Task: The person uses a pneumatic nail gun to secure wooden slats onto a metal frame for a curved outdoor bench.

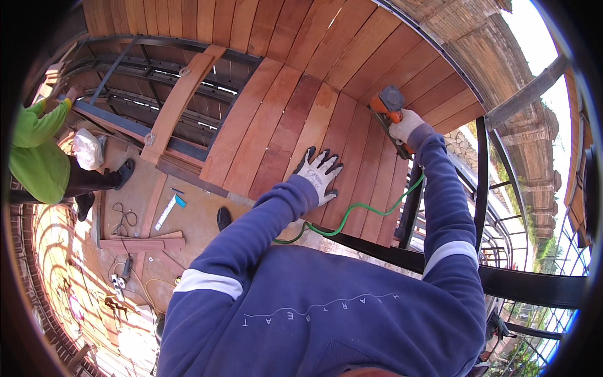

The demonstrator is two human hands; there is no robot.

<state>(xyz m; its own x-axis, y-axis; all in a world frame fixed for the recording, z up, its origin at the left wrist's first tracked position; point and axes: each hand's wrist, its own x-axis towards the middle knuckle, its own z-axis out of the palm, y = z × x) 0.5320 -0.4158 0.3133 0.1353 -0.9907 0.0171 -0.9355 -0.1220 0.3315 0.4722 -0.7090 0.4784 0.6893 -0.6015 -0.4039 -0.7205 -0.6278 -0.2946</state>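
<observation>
My right hand (407,125), in a light work glove, is wrapped round an orange and black nail gun (389,110). The nail gun rests on or just above the reddish wooden boards (301,125) near their right side; the exact contact is hidden. A green air hose (357,206) runs from beside its handle, across the boards towards my body. Pressed flat on the boards, my left hand (319,177) has its dark-tipped, gloved fingers spread and holds nothing. The boards lie side by side, with small pale spots on some of them.
A loose plank (176,103) lies across an open dark metal frame (151,72) at the left. A person in a green top (41,151) stands at far left. Wood offcuts (143,243), cords and tools lie on the floor below. Black metal beams (534,288) run along the right.
</observation>
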